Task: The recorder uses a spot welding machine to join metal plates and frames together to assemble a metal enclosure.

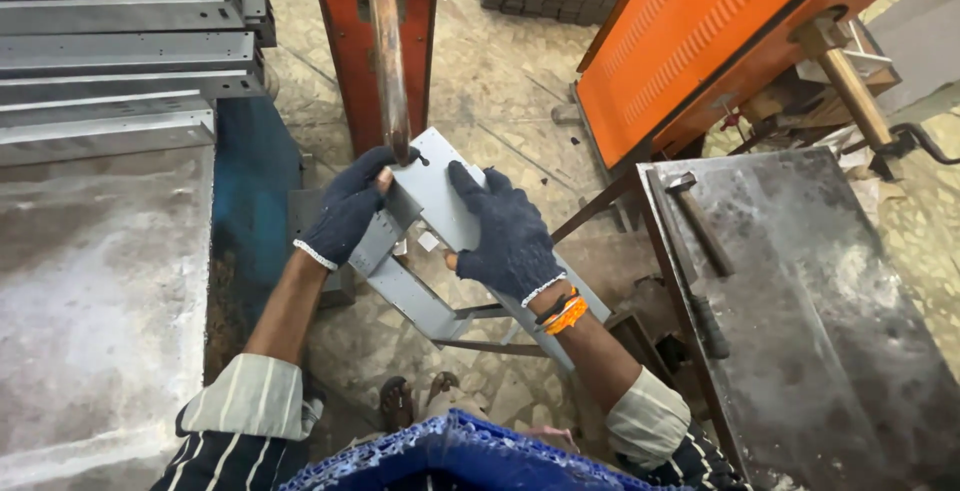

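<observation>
Both gloved hands grip a grey metal plate (440,191). The right hand (510,236) is clamped on its right side, the left hand (350,211) on its left edge, under the rusty rod (388,51). Fingers so close to the rod could get pinched, I think.

1. Your right hand (510,236) covers the middle of the grey metal bracket (440,211), and its lower end runs behind your wrist.
2. The stacked grey channels (120,41) run off the left edge.
3. The orange machine (700,31) is cut by the top edge.
4. The hammer (700,221) handle's lower end blurs into the dark tabletop (830,331).
</observation>
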